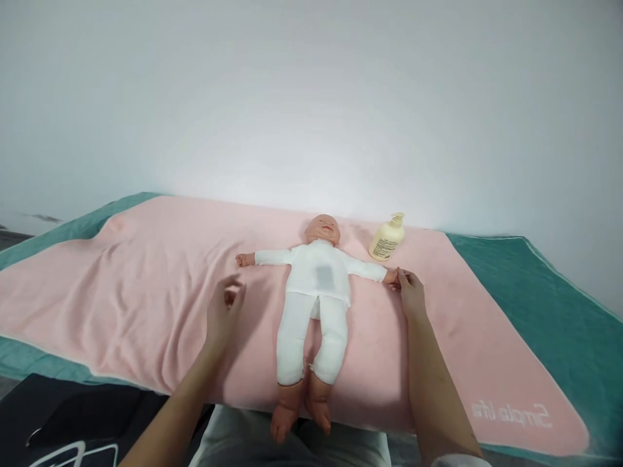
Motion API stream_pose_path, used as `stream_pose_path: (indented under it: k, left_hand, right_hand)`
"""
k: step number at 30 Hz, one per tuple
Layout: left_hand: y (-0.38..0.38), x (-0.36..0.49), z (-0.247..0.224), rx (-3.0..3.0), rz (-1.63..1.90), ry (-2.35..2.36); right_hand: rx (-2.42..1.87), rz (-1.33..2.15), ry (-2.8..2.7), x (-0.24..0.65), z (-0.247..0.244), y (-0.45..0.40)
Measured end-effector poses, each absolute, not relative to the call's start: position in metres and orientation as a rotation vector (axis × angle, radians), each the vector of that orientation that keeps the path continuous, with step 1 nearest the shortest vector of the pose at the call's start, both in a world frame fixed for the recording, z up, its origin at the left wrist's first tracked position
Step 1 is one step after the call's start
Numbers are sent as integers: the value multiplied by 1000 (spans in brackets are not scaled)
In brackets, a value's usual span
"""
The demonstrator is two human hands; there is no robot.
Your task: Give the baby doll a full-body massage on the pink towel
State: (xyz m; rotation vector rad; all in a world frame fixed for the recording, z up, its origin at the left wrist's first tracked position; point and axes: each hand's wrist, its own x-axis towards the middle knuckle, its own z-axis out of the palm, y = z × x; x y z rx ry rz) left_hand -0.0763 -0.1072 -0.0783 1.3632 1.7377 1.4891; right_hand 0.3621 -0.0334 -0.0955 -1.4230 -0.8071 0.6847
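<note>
A baby doll (318, 272) in a white cloth body lies on its back on the pink blanket (195, 240). Its head is at the far side, its arms are stretched out sideways, and its bare feet point toward me. My right hand (411, 292) pinches the doll's hand on the right between thumb and fingers. To the left of the doll, my left hand (226, 305) hovers just below the doll's other hand (244, 259), fingers loosely curled and apart from the thumb, with nothing visible in it. A grey patch marks the doll's chest.
A pale yellow pump bottle (387, 240) stands upright beyond the doll's right-hand arm. Under the blanket, a green cover (545, 292) shows at both sides. Folds ripple across the blanket's left part. A white wall (311, 97) rises behind, and a dark object (82, 415) is at lower left.
</note>
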Motion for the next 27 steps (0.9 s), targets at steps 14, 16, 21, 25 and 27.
stream_pose_path:
  k: [14, 16, 21, 25, 27]
  left_hand:
    - [-267, -35, -180, 1941, 1285, 1146]
    - [-265, -29, -180, 1935, 1291, 1179]
    - [-264, -30, -182, 1826, 1302, 1258]
    - [-263, -38, -175, 1853, 1379, 1351]
    - [-260, -38, -166, 1888, 1455, 1315]
  right_hand:
    - [-1420, 692, -811, 363, -97, -32]
    - [-1418, 691, -812, 362, -96, -33]
    - [-1403, 698, -801, 360, -93, -35]
    - [-1358, 717, -782, 359, -92, -35]
    - [-1305, 728, -781, 357, -89, -35]
